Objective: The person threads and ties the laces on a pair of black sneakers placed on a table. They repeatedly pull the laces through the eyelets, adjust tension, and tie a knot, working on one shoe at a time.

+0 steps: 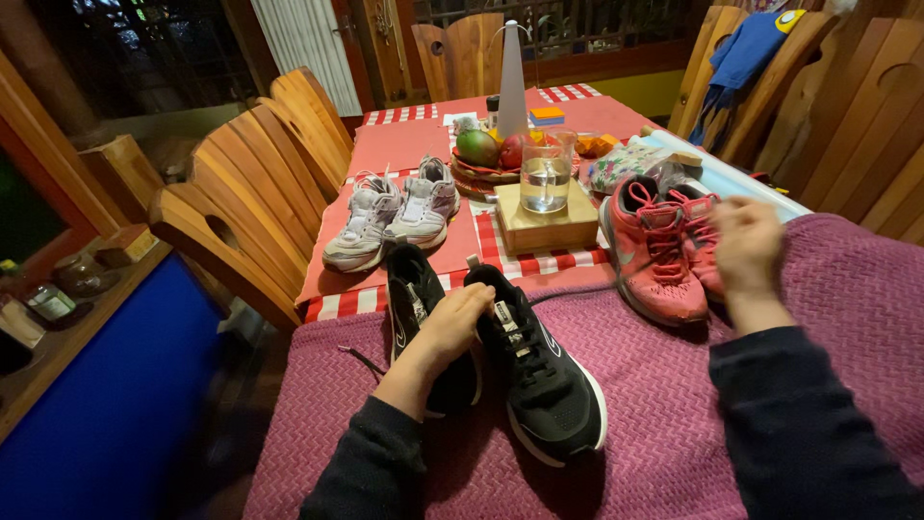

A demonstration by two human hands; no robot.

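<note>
Left hand [452, 323] laid loosely curled over the black shoes [520, 371], right hand [746, 246], blurred, perhaps pinching a red shoe's [650, 255] lace; trailing black lace [361, 358] liable to snag.

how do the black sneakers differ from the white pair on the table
The black sneakers lie near the person on the purple cloth; the white sneakers sit farther off on the red placemat. The left hand rests on the black pair; nothing touches the white pair. Both are lace-up pairs set side by side.
</note>
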